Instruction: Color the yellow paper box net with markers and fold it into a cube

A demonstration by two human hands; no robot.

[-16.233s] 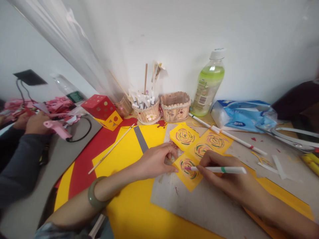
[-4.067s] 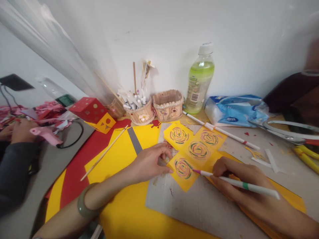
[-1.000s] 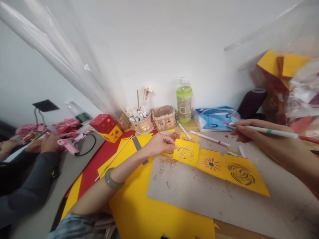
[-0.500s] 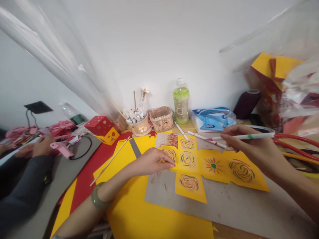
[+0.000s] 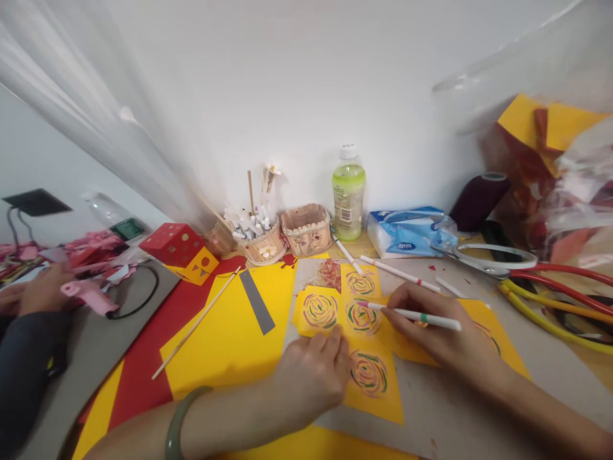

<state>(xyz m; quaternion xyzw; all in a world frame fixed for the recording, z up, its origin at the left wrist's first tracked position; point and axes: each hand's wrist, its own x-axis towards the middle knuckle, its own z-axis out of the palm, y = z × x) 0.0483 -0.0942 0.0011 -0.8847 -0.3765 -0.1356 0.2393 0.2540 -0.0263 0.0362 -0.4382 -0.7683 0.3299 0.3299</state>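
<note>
My right hand is closed around a white felt-tip pen with a green band. The pen's pinkish front end is over a swirl on a yellow paper cutout. This cutout has several square panels with swirls in pink, green and other colours. The right hand covers some of the right-hand panels. My left hand, below a green bangle, has its fingers curled together and pressed on the cutout's left part, just under one swirl. Part of the cutout's lower left edge is hidden by that hand.
Behind stand a pen basket, a second woven basket, a green bottle and a tissue pack. Scissors lie right. Left are a stick, a grey strip, a red-and-yellow box and another person's hand.
My right hand has come left and down, bringing the pen to a middle swirl. My left hand now has its fingers curled, lower on the cutout. The camera view has shifted somewhat.
</note>
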